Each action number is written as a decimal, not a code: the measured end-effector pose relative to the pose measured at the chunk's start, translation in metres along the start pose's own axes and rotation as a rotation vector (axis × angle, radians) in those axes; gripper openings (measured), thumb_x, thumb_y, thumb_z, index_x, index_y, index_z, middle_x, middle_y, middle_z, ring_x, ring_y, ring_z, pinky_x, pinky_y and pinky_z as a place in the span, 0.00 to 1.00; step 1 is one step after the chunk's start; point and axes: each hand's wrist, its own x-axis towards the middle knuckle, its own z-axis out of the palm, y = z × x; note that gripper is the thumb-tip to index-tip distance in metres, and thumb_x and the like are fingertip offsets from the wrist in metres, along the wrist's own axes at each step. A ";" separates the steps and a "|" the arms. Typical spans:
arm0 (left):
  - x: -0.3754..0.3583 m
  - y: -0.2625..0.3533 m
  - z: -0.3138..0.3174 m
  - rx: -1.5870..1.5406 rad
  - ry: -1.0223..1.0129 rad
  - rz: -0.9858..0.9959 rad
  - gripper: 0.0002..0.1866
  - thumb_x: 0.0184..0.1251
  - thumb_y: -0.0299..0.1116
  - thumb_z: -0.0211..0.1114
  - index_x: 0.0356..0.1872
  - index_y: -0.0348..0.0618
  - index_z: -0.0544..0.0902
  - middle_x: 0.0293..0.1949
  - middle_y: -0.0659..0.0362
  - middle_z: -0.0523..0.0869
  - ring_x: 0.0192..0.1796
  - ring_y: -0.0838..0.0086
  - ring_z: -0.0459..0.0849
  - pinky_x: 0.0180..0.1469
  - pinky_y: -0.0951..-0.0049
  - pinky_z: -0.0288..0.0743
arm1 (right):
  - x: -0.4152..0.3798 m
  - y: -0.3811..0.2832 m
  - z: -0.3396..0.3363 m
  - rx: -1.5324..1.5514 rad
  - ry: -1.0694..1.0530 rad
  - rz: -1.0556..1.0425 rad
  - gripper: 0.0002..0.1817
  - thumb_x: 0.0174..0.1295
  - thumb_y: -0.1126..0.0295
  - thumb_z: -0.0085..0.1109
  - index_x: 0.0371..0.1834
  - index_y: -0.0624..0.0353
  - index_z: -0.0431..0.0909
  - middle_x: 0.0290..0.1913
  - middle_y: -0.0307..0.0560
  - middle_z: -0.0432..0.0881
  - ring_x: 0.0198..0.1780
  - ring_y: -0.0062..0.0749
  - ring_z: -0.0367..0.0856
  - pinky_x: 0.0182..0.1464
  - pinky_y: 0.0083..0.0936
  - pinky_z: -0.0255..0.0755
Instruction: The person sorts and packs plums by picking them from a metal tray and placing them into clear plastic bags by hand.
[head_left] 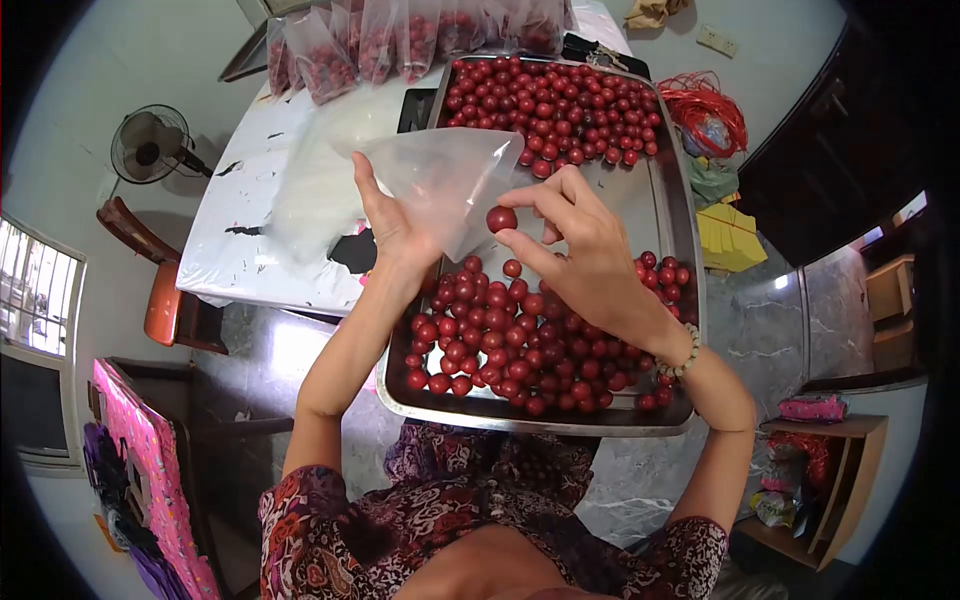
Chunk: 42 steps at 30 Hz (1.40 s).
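A clear plastic bag [450, 175] is held up by my left hand [395, 225], over the left edge of the metal tray. The thumb stands out to the left; the fingers are behind or inside the plastic, so their exact grip is partly hidden. My right hand [580, 240] pinches one dark red plum [501, 219] between thumb and fingertips, just right of the bag and apart from it. Below both hands lies a heap of red plums [500, 330] in the near part of the metal tray [660, 190]. A second heap of plums [550, 105] fills its far end.
Several filled bags [325, 65] stand at the back of the white-covered table [225, 200]. A stack of flat plastic bags [310, 190] lies left of the tray. Red string [705, 115] and yellow sheets [728, 238] are to the right. A fan [150, 145] and chair [160, 300] stand left.
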 end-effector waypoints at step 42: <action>-0.022 -0.026 0.018 -0.093 -0.278 -0.551 0.50 0.58 0.68 0.65 0.70 0.38 0.64 0.67 0.43 0.71 0.70 0.50 0.70 0.73 0.46 0.62 | 0.046 0.018 -0.050 0.203 0.160 0.203 0.12 0.69 0.73 0.51 0.48 0.61 0.83 0.38 0.40 0.84 0.34 0.17 0.81 0.38 0.18 0.77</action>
